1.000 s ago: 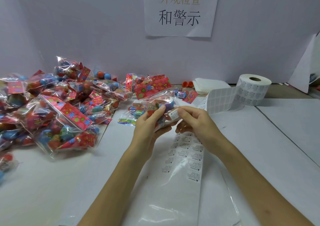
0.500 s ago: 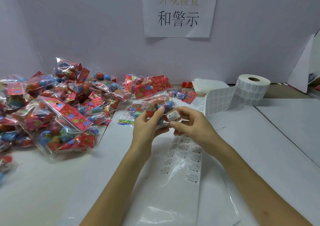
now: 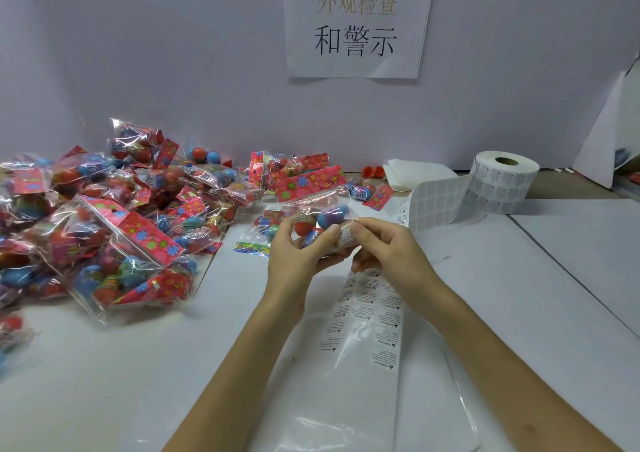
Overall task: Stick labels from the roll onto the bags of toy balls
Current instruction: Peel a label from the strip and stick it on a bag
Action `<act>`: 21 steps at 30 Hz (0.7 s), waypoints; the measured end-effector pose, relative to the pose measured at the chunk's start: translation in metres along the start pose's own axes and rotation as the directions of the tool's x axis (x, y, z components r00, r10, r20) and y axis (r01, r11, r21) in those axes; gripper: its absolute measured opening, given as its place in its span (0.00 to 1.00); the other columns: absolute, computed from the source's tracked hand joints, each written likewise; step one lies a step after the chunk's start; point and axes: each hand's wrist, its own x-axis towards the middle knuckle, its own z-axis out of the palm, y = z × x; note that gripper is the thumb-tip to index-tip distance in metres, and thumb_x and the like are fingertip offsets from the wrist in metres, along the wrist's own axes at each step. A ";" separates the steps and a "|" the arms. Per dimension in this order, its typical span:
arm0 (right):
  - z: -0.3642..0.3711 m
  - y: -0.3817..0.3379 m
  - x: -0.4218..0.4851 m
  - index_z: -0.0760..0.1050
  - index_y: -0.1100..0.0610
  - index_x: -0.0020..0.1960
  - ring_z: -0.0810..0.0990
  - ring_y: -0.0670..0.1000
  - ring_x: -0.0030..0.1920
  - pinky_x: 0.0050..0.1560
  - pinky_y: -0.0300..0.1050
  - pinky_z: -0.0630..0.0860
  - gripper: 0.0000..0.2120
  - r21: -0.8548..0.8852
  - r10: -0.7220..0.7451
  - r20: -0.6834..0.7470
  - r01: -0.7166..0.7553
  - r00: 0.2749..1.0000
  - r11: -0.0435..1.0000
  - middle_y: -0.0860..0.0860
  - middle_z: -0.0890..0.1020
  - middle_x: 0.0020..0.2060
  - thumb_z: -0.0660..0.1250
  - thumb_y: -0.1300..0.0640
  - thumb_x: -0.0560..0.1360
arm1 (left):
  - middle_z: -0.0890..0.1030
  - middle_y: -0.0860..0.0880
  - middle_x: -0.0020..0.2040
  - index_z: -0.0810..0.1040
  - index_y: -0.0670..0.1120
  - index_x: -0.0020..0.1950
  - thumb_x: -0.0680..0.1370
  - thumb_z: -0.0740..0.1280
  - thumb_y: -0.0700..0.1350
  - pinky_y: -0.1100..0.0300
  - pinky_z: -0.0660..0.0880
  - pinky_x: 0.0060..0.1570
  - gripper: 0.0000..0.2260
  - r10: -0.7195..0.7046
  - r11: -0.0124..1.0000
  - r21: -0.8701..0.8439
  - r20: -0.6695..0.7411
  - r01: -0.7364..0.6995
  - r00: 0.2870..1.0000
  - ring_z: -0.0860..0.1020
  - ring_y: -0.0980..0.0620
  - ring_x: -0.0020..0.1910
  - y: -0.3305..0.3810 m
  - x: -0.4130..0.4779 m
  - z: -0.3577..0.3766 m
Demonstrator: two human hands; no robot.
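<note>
Both hands are up over the white worktop (image 3: 519, 295), centre frame, on one clear plastic bag of toy balls (image 3: 313, 217). The bag is held off the worktop; the balls inside are red, blue and purple.

- The left hand (image 3: 294, 257) grips the bag's left side. Its fingers (image 3: 286, 224) are curled behind the bag and the thumb lies across the front.
- The right hand (image 3: 391, 254) grips the bag's right end, fingers (image 3: 372, 224) curled over the top and thumb underneath.
- A small white printed label (image 3: 346, 233) sits on the bag's right end, between the left thumb tip and the right fingertips. Cannot tell if it is fully stuck down.

The white roll of labels (image 3: 502, 181) stands on its flat end at the back right of the worktop, well apart from the hands. Its paper backing strip (image 3: 436, 202) runs left off the roll, showing a blank grid of squares. It then turns down the worktop toward the person, passing under the right hand. Below the hands the strip carries rows of printed labels (image 3: 367, 316). The near end of the strip is glossy and reflective.

A big pile of matching bags with red flower-print header cards (image 3: 104, 230) covers the left of the worktop. A few more bags (image 3: 304, 181) lie just behind the held one.

A stack of white paper sheets (image 3: 419, 172) and two small orange pieces (image 3: 374, 171) sit by the back wall, left of the roll. A white paper sign with Chinese characters (image 3: 356, 25) is fixed to the grey wall above.
</note>
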 end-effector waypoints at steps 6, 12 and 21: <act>0.000 -0.003 -0.001 0.83 0.53 0.56 0.82 0.52 0.36 0.40 0.41 0.79 0.12 0.057 0.064 0.024 -0.065 0.998 0.996 0.54 0.86 0.42 0.60 0.53 0.85 | 0.85 0.42 0.57 0.74 0.44 0.69 0.77 0.74 0.42 0.56 0.84 0.45 0.21 -0.007 0.997 0.075 -0.021 0.008 1.000 0.87 0.43 0.47 0.000 0.002 -0.001; -0.001 -0.001 -0.001 0.82 0.54 0.54 0.83 0.52 0.36 0.38 0.40 0.79 0.07 -0.003 0.014 -0.019 -0.014 1.000 1.000 0.57 0.85 0.39 0.67 0.53 0.82 | 0.86 0.43 0.53 0.76 0.46 0.65 0.77 0.75 0.43 0.59 0.82 0.41 0.18 0.004 0.988 0.155 -0.024 0.000 1.000 0.87 0.47 0.44 -0.001 0.001 0.000; -0.002 -0.003 -0.001 0.84 0.52 0.49 0.83 0.52 0.35 0.38 0.41 0.79 0.12 0.065 0.086 -0.035 -0.084 0.996 0.994 0.58 0.86 0.38 0.64 0.48 0.82 | 0.85 0.43 0.57 0.76 0.44 0.66 0.76 0.75 0.40 0.57 0.83 0.46 0.19 -0.006 0.994 0.112 -0.034 0.009 0.999 0.85 0.44 0.54 -0.001 0.002 0.000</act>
